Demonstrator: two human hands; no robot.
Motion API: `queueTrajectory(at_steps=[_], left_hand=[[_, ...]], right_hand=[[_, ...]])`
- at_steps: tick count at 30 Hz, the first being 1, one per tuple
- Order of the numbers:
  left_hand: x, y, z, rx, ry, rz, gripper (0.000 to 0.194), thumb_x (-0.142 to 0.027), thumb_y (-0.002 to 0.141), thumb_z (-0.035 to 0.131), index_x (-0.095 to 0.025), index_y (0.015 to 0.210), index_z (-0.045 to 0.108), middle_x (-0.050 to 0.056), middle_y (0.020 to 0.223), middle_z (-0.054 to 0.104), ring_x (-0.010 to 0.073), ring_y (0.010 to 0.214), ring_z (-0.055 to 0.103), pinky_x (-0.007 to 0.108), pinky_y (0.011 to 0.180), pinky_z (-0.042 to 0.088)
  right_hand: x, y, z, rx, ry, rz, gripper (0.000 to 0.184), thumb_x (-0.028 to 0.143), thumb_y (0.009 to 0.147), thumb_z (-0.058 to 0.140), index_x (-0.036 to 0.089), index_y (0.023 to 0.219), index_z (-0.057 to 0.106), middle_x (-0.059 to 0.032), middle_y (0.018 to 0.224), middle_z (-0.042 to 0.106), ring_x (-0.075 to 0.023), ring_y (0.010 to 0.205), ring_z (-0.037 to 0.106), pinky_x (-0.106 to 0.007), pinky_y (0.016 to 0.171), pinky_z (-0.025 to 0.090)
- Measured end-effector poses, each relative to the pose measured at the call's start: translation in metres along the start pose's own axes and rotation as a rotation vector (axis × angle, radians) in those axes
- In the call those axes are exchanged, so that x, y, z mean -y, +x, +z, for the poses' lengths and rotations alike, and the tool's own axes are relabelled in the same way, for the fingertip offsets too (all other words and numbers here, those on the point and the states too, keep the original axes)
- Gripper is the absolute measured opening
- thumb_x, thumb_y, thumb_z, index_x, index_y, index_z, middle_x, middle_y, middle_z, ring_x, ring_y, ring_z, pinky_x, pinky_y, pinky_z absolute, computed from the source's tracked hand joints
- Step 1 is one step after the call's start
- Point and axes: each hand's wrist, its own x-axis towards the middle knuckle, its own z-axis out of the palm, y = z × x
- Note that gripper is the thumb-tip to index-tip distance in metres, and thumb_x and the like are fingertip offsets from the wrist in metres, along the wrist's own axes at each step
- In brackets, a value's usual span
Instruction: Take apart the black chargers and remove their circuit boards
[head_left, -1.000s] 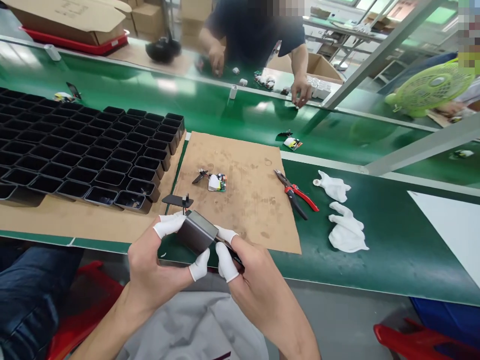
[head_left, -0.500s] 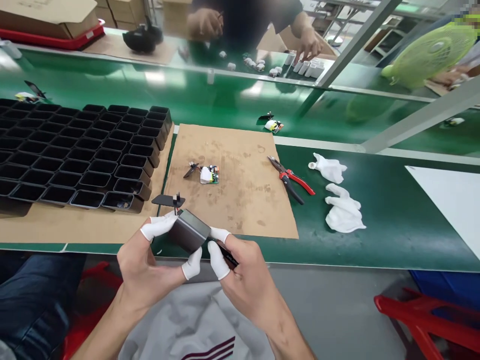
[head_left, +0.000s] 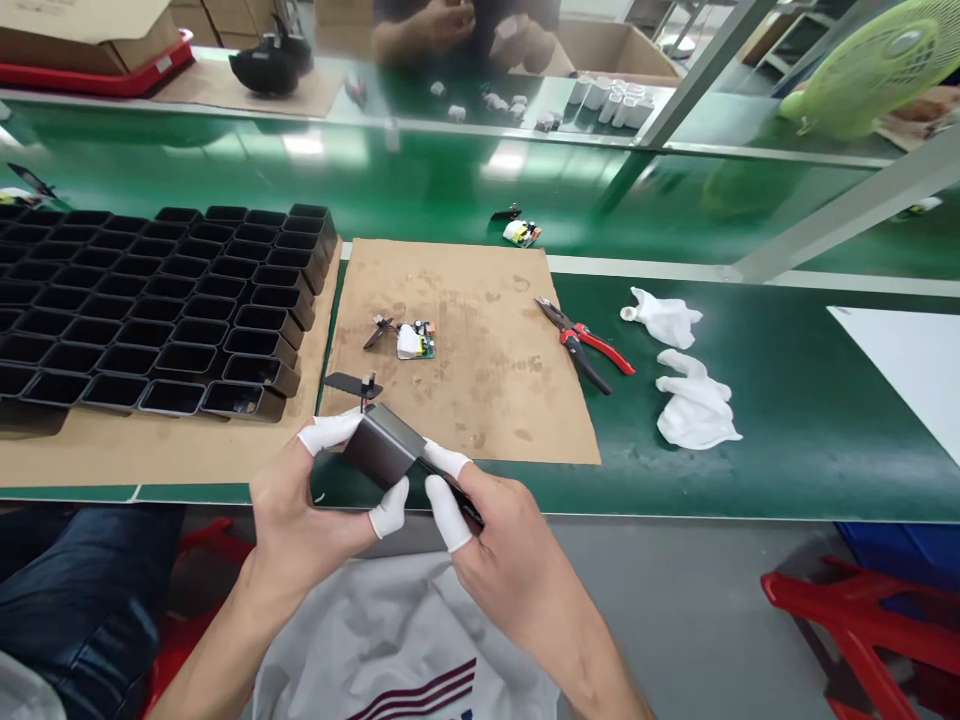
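Both hands wear white finger cots and meet over the table's near edge. My left hand (head_left: 300,510) pinches a dark grey cube-shaped housing (head_left: 382,445) between thumb and forefinger. My right hand (head_left: 491,530) is closed on a thin dark tool (head_left: 459,500) pressed against the housing's right side. On the brown cardboard mat (head_left: 495,400) lie a small circuit board with a white part (head_left: 415,341) and a flat black piece with prongs (head_left: 352,383).
A black compartment tray (head_left: 150,310) fills the left. Red-handled pliers (head_left: 589,345) and white gloves (head_left: 694,405) lie right of the mat. Another circuit board (head_left: 521,232) sits on the green belt. A person's hands (head_left: 465,30) work across the belt. A green fan (head_left: 874,65) stands far right.
The view has tipped downward slightly and my hands have drifted a little with the housing still held. The person opposite has drawn both hands together.
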Motion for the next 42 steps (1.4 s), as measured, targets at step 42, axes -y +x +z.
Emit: queueTrajectory(at_steps=[42], left_hand=[[-0.034, -0.003, 0.018, 0.018, -0.125, -0.097, 0.045, -0.020, 0.075, 0.096, -0.021, 0.116, 0.078, 0.003, 0.104, 0.087, 0.0200, 0.091, 0.085, 0.029, 0.088, 0.074]], right_hand=[[0.021, -0.005, -0.030, -0.242, -0.243, -0.169, 0.021, 0.019, 0.104, 0.067, 0.023, 0.091, 0.083, 0.0036, 0.078, 0.083, -0.0110, 0.060, 0.067, -0.022, 0.055, 0.052]])
